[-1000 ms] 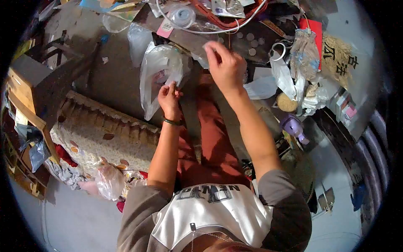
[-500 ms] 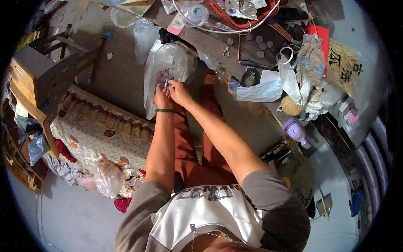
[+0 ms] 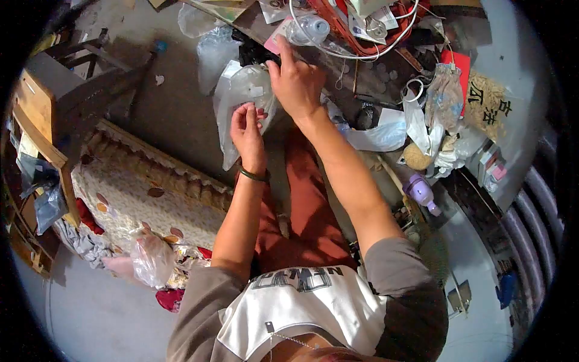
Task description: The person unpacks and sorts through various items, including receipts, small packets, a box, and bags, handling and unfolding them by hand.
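Note:
My left hand [image 3: 247, 134] is held over the lower part of a translucent plastic bag [image 3: 228, 111], its fingers drawn together. Whatever they pinch, if anything, is too small to make out. A small white piece [image 3: 256, 91] shows at the bag, above my left fingertips. My right hand [image 3: 298, 84] reaches over the edge of the cluttered table, index finger stretched out and thumb apart. Its fingertip is at a pink card [image 3: 276, 37], beside a clear plastic container [image 3: 310, 29]; I cannot tell whether it touches the card.
A red basket [image 3: 329, 15] with a white cable [image 3: 386, 47] lies at the table's back. To the right are a blue face mask [image 3: 380, 134], gloves [image 3: 443, 90] and a purple bottle-like item [image 3: 419, 190]. A patterned cloth-covered seat [image 3: 145, 187] stands at left, near a wooden chair [image 3: 39, 114].
My hands, earlier together at the bag around a small white thing, have parted. The right has moved up and right to the table edge; the left has stayed by the bag.

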Tool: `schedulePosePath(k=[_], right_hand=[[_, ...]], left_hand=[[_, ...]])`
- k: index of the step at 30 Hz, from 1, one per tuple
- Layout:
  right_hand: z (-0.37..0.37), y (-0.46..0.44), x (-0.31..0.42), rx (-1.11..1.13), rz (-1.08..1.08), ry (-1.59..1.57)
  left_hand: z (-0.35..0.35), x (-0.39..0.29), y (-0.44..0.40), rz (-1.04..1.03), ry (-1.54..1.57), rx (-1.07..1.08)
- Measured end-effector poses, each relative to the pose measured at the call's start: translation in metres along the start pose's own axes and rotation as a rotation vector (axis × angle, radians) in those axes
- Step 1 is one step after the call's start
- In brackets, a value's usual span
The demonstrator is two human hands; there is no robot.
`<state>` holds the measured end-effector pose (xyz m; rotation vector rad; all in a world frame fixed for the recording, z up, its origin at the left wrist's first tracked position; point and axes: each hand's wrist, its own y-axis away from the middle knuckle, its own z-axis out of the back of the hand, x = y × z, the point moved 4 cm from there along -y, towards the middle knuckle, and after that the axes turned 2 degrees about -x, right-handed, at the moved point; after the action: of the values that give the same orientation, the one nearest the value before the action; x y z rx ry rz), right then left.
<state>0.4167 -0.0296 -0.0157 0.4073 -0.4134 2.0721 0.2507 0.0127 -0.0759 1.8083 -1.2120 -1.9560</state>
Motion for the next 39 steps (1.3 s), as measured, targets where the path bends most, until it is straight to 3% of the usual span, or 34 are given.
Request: schedulePosePath(k=[3, 5, 8, 9, 11, 13, 17, 26, 29, 33, 39], right_hand=[[0.0, -0.008, 0.004, -0.024, 0.007, 0.076], [0.001, -0.003, -0.003, -0.135, 0.033, -0.02], [0.022, 0.011, -0.013, -0.235, -0.181, -0.261], [0.027, 0.014, -0.018, -0.234, -0.321, -0.316], [0.041, 0.009, -0.018, -0.271, -0.352, -0.28], [0.04, -0.004, -0.015, -0.24, -0.32, -0.202], [0.018, -0.023, -0.03, -0.422, -0.171, -0.089], [0.044, 0.017, -0.056, -0.327, -0.27, -0.188], [0.045, 0.016, -0.055, -0.251, -0.224, -0.15], [0.042, 0.03, -0.062, -0.224, -0.278, -0.326], [0.059, 0.074, -0.056, -0.133, -0.348, -0.346]], left_hand=[[-0.017, -0.038, -0.006, -0.227, 0.034, 0.122], [-0.031, -0.067, -0.008, -0.382, -0.175, 0.142], [-0.058, -0.091, -0.021, -0.578, -0.438, 0.136], [-0.065, -0.087, -0.032, -0.502, -0.445, 0.114], [-0.078, -0.073, -0.057, -0.347, -0.461, 0.072], [-0.087, -0.062, -0.076, -0.318, -0.449, 0.08], [-0.088, -0.058, -0.083, -0.319, -0.477, 0.067], [-0.093, -0.067, -0.051, -0.228, -0.132, 0.227], [-0.07, -0.064, -0.027, -0.03, -0.059, 0.223], [-0.025, -0.027, -0.001, 0.114, 0.021, 0.176], [0.047, 0.075, -0.013, 0.517, 0.197, -0.17]])
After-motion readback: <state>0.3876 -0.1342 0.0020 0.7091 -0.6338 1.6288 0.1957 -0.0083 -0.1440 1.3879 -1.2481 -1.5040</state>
